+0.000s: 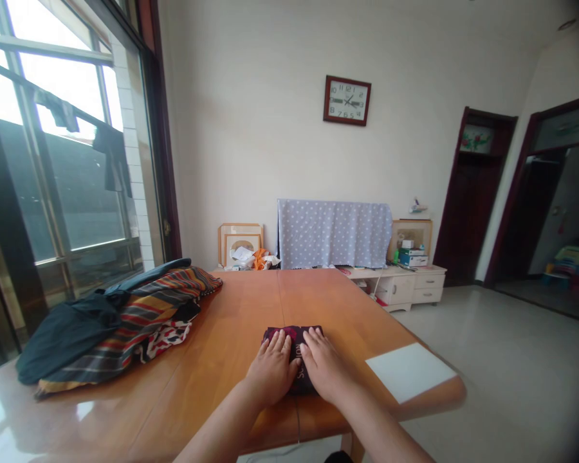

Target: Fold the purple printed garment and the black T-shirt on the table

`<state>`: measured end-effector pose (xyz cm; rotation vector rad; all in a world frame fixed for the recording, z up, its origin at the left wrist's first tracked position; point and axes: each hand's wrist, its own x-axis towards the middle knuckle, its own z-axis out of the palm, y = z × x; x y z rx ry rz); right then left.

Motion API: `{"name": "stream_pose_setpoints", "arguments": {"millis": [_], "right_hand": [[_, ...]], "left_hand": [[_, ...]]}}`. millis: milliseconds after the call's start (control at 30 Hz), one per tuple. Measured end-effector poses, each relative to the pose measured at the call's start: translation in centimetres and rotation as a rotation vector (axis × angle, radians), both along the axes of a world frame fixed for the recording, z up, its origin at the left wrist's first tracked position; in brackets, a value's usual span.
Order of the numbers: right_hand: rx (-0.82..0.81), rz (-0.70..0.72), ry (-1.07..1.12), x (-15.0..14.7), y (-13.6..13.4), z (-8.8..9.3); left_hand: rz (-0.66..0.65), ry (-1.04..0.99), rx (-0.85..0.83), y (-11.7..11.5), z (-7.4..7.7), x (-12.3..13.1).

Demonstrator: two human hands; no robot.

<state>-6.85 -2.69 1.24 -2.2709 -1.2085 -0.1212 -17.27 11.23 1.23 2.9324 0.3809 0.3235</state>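
Pointing lengthwise away, folded dark cloth (297, 345)

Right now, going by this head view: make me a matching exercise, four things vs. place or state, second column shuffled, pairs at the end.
Things
1. folded dark cloth
2. white sheet
3. clock
4. striped cloth

Place or state
A. hung on the wall
B. heaped on the left part of the table
C. under the left hand and right hand, both laid flat
D. lying near the right-hand edge of the table

Pairs: 1-C, 2-D, 3-A, 4-B
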Motion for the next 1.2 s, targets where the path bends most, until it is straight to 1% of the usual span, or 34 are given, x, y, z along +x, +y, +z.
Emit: {"name": "stream_pose_setpoints", "arguments": {"millis": [100, 200, 333, 567, 633, 733, 833, 900, 967, 1033, 1133, 1200], "right_hand": [[-0.144, -0.012, -0.023, 0.0, 0.4, -1.5], [-0.208, -0.029, -0.031, -0.1, 0.2, -2.1], [-0.235, -0.048, -0.030, -0.2, 0.1, -2.0], [-0.241, -0.039, -0.018, -0.3, 0.2, -1.7], [-0.241, -0.024, -0.005, -0.3, 0.0, -1.5], [-0.250, 0.006, 0.026, 0.0, -0.1, -0.9], [-0.222, -0.007, 0.040, 0.9, 0.5, 0.2], [-0.180, -0.042, 0.027, 1.5, 1.2, 0.8], [-0.159, -0.061, 0.016, 2.0, 2.1, 0.9], [-0.183, -0.055, 0.025, 2.3, 2.8, 0.4], [-0.249, -0.038, 0.040, 2.5, 3.3, -1.0], [-0.265, -0.038, 0.033, 2.5, 3.3, -1.8]], "left_hand": [[0.021, 0.000, 0.017, 0.4, -0.8, -0.4], [0.034, -0.007, 0.014, 0.4, -1.2, -0.6], [0.035, -0.001, -0.015, 0.3, -1.1, -0.6], [0.042, 0.021, -0.047, 0.2, -0.8, -0.8], [0.038, 0.045, -0.069, 0.4, -0.5, -0.9], [0.023, 0.073, -0.077, 0.6, 0.5, -0.5], [0.014, 0.027, -0.034, 0.8, 1.7, 0.6], [-0.007, -0.018, -0.009, 0.9, 2.0, 1.5], [-0.044, -0.044, 0.000, 1.0, 1.8, 2.2], [-0.058, -0.043, -0.007, 1.3, 0.8, 2.6], [-0.008, -0.024, -0.039, 1.7, -0.8, 2.5], [0.020, -0.024, -0.056, 1.8, -1.4, 2.3]]}}
